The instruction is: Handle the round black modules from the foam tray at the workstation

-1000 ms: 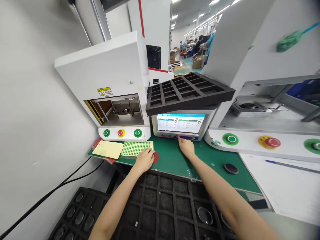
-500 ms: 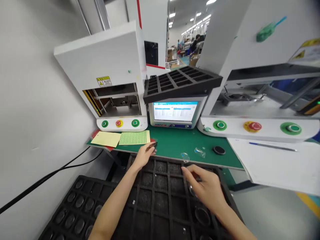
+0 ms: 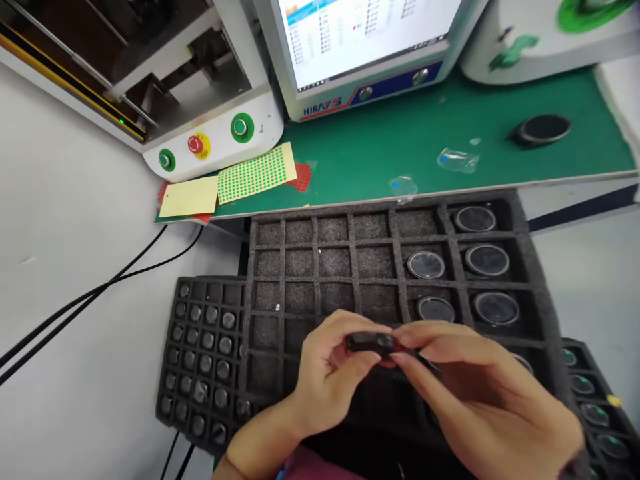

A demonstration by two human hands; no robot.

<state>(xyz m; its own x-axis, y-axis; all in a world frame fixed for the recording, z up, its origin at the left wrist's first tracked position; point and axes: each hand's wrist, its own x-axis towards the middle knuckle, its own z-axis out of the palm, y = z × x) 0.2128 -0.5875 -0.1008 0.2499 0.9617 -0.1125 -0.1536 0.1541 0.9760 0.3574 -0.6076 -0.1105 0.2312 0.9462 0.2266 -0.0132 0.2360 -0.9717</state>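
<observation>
Green tabletop (image 3: 370, 150) runs across the far side, with a monitor (image 3: 360, 40) and a white machine with green and red buttons (image 3: 200, 143) behind it. Near edge: black foam tray (image 3: 310, 267), grid of square cells, a handful of round lenses (image 3: 475, 260) in its right-hand cells.

Both hands meet over the tray's near edge. Small dark flat part (image 3: 373, 343) sits between them, long axis running left-right, roughly level. Left hand (image 3: 327, 380) pinches its left end, thumb under, fingers over. Right hand (image 3: 480, 400) pinches the right end, fingertips closed on it. Both grips closed on the same part; neither is clearly nearer, it's centred between them.

Empty tray cells lie just far of the part. A second tray (image 3: 210, 353) of smaller round pieces sits near left.
</observation>
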